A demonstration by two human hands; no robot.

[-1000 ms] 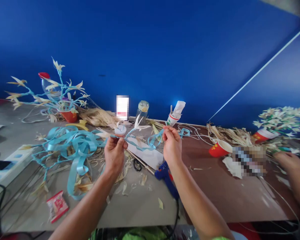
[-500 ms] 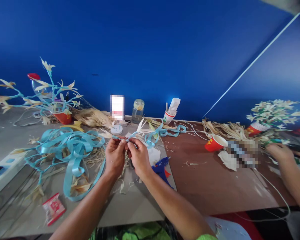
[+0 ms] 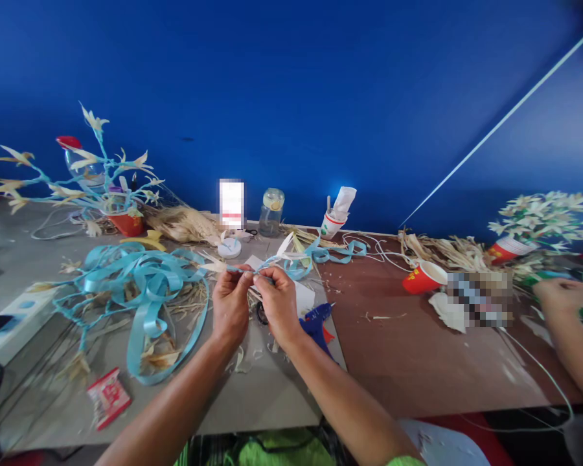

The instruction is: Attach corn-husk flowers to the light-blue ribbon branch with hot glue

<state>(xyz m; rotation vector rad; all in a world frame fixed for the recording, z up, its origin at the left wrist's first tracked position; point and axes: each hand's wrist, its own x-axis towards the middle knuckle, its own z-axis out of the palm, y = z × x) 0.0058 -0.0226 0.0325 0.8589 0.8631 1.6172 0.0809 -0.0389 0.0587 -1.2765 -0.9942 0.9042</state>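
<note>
Stem (image 3: 268, 261) lies roughly sideways in front, pinched by left hand (image 3: 230, 305) and right hand (image 3: 278, 305), thumbs close together. Flower (image 3: 285, 248) tilts up just beyond the right hand, the nearer one; ribbon (image 3: 315, 251) curls farther off, rightward.

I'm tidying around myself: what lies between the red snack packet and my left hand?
The head view shows a loop of light blue ribbon, with dried husk inside it, between the snack packet and your left hand.
</note>
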